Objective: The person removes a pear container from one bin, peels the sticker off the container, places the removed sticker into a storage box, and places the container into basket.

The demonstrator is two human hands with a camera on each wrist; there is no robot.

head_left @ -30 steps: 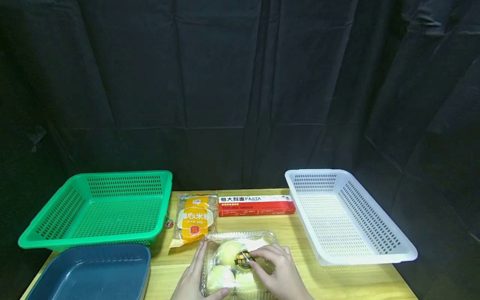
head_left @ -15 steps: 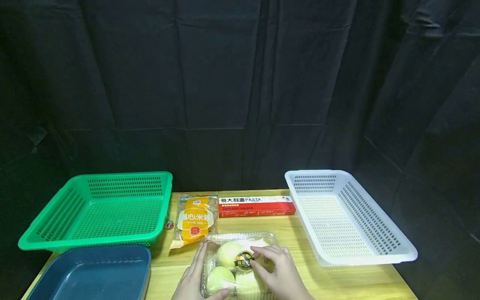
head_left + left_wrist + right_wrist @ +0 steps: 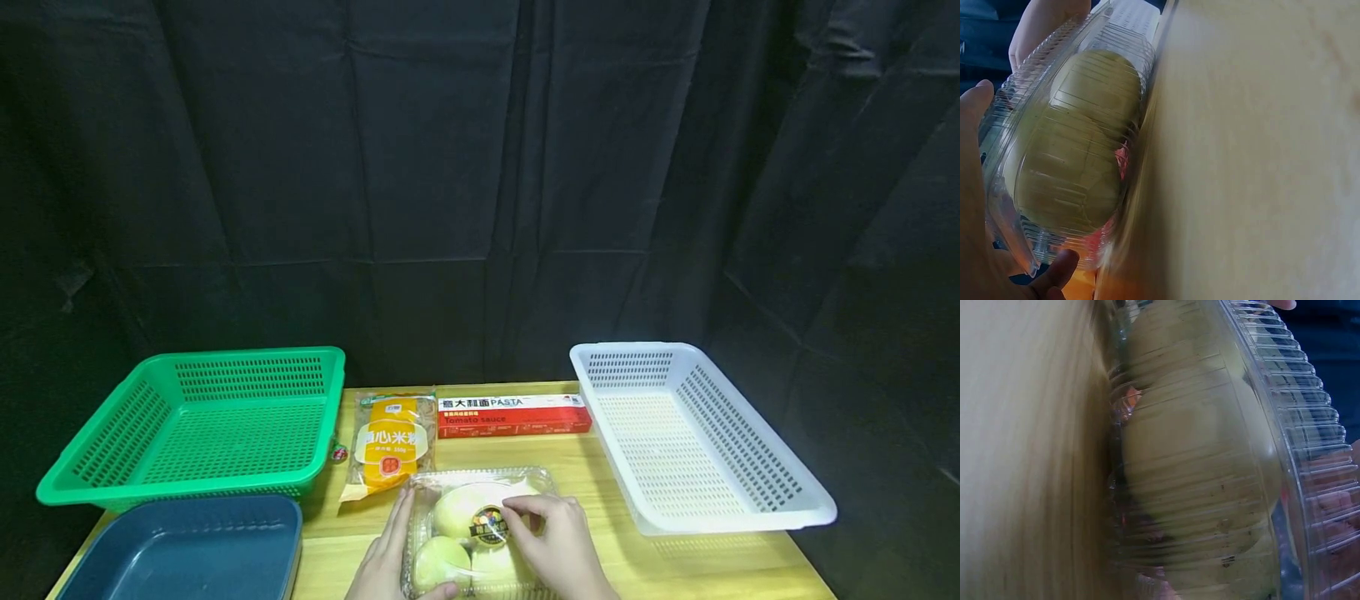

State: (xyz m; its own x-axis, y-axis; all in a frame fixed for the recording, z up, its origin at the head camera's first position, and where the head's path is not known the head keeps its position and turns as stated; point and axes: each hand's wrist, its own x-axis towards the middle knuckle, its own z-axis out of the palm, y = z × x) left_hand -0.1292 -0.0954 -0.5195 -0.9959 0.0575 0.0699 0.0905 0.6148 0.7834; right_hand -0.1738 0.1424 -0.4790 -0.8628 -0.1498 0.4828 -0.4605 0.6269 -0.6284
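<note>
One black cloth (image 3: 435,167), creased, hangs behind everything and fills most of the head view. Below it, pale wood-grain table (image 3: 600,500). Green basket (image 3: 225,442) at left, slotted walls; white basket (image 3: 678,450) at right, same slotted sort, set at a slant. Blue basin (image 3: 195,550) in front of the green one, near edge cut off by the frame; cannot tell whether the two touch. Clear plastic box (image 3: 480,475) sits flat on the table, near edge, between the basin and the white basket, lid on, ribbed sides. Behind it, noodle bag (image 3: 392,446), orange label, just off the box's far left corner; to its right, pasta carton (image 3: 513,417), red and white, lying lengthwise, its right end close to the white basket. Left hand (image 3: 382,554) steadies the box: fingers fairly straight along its left side, thumb by the near corner, not clenched. Right hand (image 3: 557,537) above the lid, thumb and forefinger pinching at the right edge of the sticker. Pale yellow-green fruit (image 3: 442,562) shows through the plastic, several rounds packed close. Sticker (image 3: 487,527), dark with gold lettering, on top of the lid, near its middle. Smallest: red-and-green trinket (image 3: 340,452) beside the green basket, too small to identify.
</note>
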